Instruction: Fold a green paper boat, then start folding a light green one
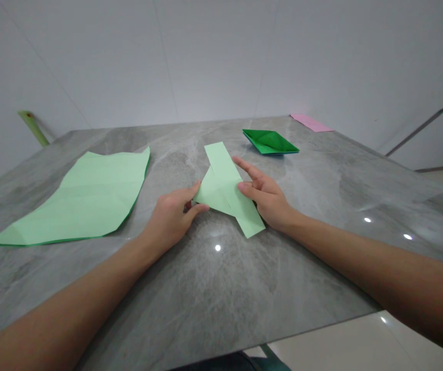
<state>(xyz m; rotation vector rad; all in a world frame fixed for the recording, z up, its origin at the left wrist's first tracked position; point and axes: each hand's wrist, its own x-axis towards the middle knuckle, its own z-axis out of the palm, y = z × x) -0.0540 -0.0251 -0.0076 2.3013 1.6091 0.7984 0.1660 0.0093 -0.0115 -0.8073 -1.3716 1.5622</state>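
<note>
A folded piece of pale green paper (221,188) is between my two hands over the grey table. It shows a triangular part on the left and a long straight strip slanting along the right. My left hand (173,214) pinches the left corner between thumb and fingers. My right hand (263,196) grips the strip's right edge, thumb on top and index finger stretched along its upper part; the other fingers are hidden beneath or behind the paper.
Stacked pale green sheets (90,198) with curled edges lie to the left. A folded dark green paper boat (271,142) sits behind my right hand. Pink paper (311,122) lies at the far right corner of the marbled table (221,299), against the white wall.
</note>
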